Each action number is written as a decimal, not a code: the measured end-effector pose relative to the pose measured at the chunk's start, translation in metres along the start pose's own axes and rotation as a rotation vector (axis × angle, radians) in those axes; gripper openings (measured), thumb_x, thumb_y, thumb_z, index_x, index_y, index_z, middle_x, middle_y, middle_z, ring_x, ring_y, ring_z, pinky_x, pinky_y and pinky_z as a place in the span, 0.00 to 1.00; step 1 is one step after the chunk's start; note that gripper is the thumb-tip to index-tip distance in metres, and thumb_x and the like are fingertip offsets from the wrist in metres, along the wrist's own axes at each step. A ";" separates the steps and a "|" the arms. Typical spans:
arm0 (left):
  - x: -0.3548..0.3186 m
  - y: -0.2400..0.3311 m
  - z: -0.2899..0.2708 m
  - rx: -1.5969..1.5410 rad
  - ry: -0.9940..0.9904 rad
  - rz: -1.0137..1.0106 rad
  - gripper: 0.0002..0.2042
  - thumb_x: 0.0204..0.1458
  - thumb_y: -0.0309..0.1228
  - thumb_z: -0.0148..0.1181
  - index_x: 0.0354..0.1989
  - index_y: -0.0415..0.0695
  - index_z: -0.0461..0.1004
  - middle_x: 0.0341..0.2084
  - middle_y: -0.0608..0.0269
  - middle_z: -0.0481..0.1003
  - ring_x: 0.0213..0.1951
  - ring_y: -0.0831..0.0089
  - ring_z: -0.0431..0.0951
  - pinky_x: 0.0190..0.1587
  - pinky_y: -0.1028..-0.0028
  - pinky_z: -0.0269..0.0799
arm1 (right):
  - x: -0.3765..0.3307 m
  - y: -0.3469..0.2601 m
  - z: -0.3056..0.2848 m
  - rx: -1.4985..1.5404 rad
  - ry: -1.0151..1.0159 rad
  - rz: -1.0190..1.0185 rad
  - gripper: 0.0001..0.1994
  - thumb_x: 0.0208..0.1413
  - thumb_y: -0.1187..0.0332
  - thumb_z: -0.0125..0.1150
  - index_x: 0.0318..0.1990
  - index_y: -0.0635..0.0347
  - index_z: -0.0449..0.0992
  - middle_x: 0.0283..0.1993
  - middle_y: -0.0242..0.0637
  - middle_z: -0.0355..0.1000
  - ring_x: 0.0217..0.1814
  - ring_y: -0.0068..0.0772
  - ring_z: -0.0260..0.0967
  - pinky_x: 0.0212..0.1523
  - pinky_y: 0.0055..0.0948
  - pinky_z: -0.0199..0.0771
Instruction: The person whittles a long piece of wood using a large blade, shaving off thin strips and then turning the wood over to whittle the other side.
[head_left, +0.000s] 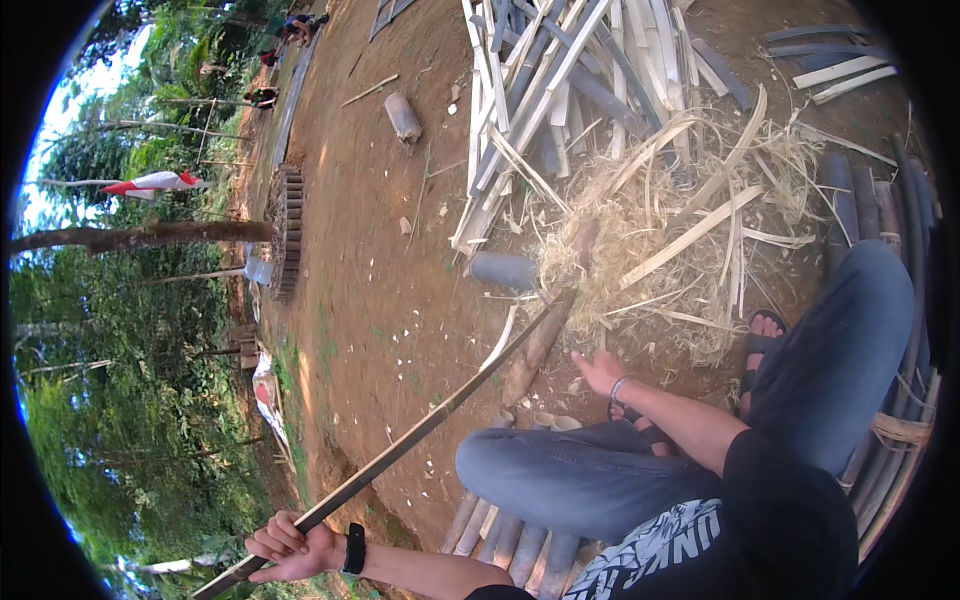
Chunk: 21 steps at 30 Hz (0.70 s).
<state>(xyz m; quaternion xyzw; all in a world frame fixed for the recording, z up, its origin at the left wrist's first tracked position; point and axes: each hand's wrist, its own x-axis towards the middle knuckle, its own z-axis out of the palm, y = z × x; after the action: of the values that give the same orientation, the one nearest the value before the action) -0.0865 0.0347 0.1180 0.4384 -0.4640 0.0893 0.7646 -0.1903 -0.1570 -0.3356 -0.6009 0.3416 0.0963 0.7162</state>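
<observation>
- Head view: left hand (pixel 288 545) is closed tight round the near end of a long thin bamboo strip (pixel 420 432), fingers wrapped fully; a black wristband is worn just behind it.
- Strip is slim, straight, dark-edged; it is run diagonally up-right, far end lost in a heap of pale shavings (pixel 640 250).
- Right hand (pixel 600 372) is held low near the ground w/ fingers loosely spread, nothing gripped; whether the ground is touched can't be told. A bracelet is seen at the wrist.
- Split bamboo slats (pixel 560 80), grey-white & flat, are piled beyond the shavings.
- Short round bamboo section (pixel 503 270) is laid beside the pile.
- Ground is bare brown earth, outdoors; trees at left.
- Round bamboo poles (pixel 510 545) are sat on; blue-jeaned knees, sandals visible.
</observation>
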 end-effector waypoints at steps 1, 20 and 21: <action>0.001 0.006 0.009 0.006 -0.005 0.009 0.28 0.58 0.60 0.35 0.16 0.49 0.52 0.07 0.73 0.48 0.06 0.83 0.46 0.11 0.83 0.42 | -0.001 -0.003 0.001 -0.009 0.010 -0.003 0.34 0.55 0.34 0.43 0.09 0.52 0.60 0.09 0.24 0.53 0.09 0.21 0.47 0.11 0.32 0.48; -0.008 0.004 -0.010 0.109 0.256 0.039 0.30 0.56 0.63 0.35 0.16 0.49 0.53 0.07 0.74 0.49 0.08 0.83 0.45 0.13 0.82 0.42 | -0.010 -0.034 0.023 0.082 -0.062 -0.209 0.40 0.53 0.35 0.47 0.08 0.69 0.64 0.08 0.46 0.59 0.14 0.42 0.63 0.22 0.44 0.65; -0.007 0.001 -0.007 0.041 0.254 0.021 0.30 0.55 0.64 0.36 0.16 0.49 0.54 0.08 0.74 0.49 0.09 0.82 0.45 0.14 0.80 0.42 | -0.003 -0.026 0.032 -0.078 -0.036 -0.317 0.40 0.52 0.35 0.47 0.09 0.69 0.65 0.09 0.47 0.59 0.14 0.42 0.65 0.23 0.45 0.66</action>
<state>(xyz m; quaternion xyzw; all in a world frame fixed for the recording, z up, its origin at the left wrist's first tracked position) -0.0867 0.0429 0.1116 0.4343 -0.3659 0.1618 0.8071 -0.1662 -0.1338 -0.3118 -0.6727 0.2256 0.0060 0.7047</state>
